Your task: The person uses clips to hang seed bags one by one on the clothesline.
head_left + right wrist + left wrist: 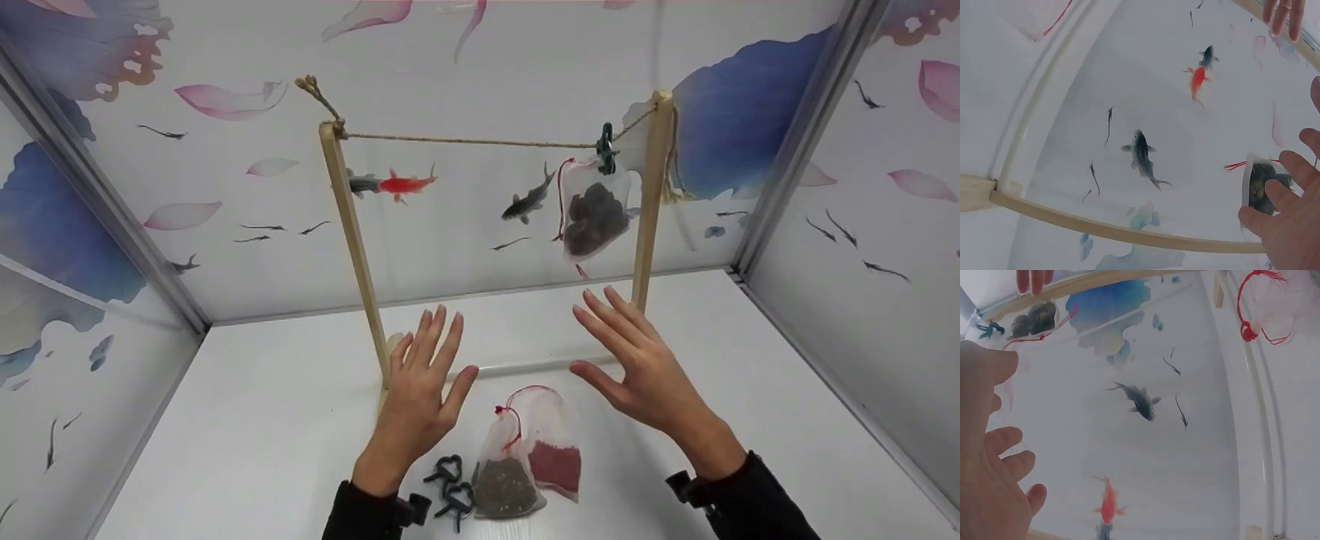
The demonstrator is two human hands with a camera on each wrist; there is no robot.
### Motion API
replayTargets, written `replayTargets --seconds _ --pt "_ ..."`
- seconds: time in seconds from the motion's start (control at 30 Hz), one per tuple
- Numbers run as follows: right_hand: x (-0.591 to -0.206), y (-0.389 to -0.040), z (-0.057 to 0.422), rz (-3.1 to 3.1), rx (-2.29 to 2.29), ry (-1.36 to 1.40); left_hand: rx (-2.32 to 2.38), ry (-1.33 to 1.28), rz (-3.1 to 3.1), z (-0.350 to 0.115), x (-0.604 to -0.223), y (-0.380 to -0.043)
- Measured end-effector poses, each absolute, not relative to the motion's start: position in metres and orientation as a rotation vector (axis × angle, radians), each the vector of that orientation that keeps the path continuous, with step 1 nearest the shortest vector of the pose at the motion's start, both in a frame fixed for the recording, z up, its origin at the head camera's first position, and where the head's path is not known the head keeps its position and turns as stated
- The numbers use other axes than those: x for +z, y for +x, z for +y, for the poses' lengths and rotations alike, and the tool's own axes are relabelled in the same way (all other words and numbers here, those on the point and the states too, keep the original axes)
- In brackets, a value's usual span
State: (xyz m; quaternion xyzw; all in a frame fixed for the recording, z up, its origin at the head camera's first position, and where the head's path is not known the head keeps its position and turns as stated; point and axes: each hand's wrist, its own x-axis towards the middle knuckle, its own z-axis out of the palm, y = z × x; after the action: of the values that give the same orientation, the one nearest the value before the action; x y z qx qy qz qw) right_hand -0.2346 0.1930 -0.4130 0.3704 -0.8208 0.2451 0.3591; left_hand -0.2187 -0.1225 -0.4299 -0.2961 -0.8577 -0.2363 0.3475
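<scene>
Both hands hover with fingers spread and nothing in them. The left hand (420,397) is near the left post (351,225) of a wooden frame; the right hand (645,367) is near its right post (651,195). A twine line (465,141) is tied between the posts. From its right end hangs a mesh drawstring bag of dark lumps (596,217), held by a dark green clip (606,150). On the table below, between the hands, lie a mesh bag with grey-green contents (506,487) and another with red contents (555,465).
Two dark clips (453,487) lie left of the bags on the white table (750,390). A pale rod (525,367) joins the posts low down. Printed panels with fish and petals enclose the back and sides, with metal corner posts (795,127).
</scene>
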Motion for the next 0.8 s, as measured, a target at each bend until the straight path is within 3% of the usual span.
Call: replayTargets --seconds 0.57,0.8 --pt "-0.468 -0.223 0.16 -2.337 0.779 1.006 -0.604 -0.527 -2.499 -0.158 -0.479 -0.183" --pt "-0.483 -0.222 0.12 -2.36 0.853 1.059 -0.612 -0.444 -2.749 -0.171 -0.493 -0.179"
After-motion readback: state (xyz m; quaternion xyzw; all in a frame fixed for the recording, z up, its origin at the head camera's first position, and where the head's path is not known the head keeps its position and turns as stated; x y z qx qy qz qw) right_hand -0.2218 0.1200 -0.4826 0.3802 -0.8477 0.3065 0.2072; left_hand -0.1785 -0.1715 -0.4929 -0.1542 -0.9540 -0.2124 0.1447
